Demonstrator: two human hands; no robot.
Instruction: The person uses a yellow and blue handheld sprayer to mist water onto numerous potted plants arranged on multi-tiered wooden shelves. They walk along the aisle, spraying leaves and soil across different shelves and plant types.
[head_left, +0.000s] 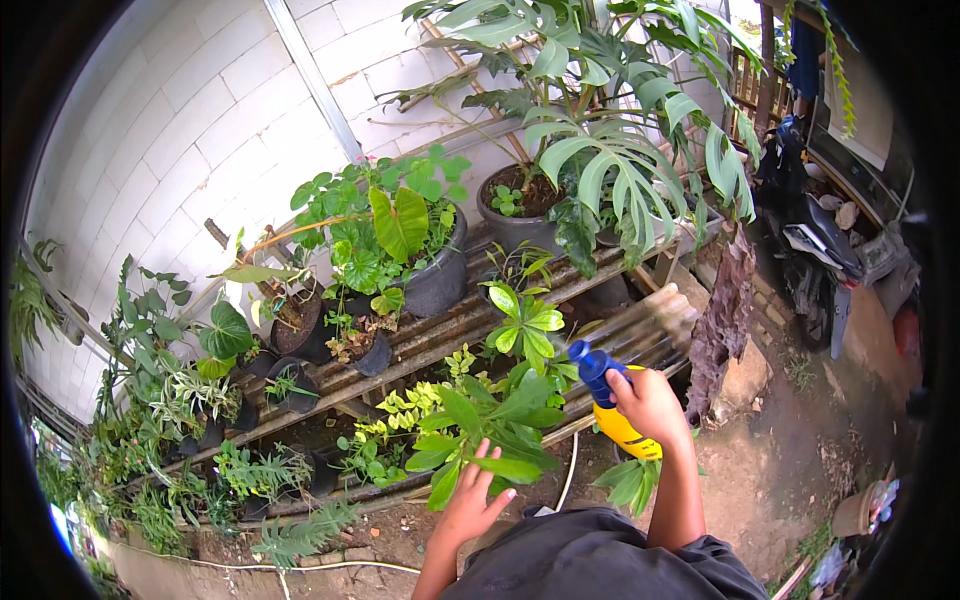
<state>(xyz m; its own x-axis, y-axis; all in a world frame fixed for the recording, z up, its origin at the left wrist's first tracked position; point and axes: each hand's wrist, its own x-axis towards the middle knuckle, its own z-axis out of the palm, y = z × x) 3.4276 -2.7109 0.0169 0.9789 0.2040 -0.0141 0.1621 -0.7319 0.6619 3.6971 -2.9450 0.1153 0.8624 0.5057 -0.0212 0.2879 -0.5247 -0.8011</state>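
My right hand (651, 406) is wrapped around the blue neck of a yellow spray bottle (630, 429). Its blue nozzle (579, 350) points to the left, towards a shrub with glossy green leaves (529, 322), and a faint mist shows around it. Lower down, my left hand (469, 499) has its fingers apart at a broad-leaved green plant (487, 420). Its fingertips touch or lie very near one long leaf (510, 469); I cannot tell whether they press on it.
Corrugated sheets (480, 330) form a stepped plant shelf along a white block wall (225, 112). Large black pots (439, 281) and a monstera (600, 161) stand on it. A dry brown frond (724, 330) hangs at right, before a motorcycle (817, 247). A pale hose (330, 566) crosses the ground.
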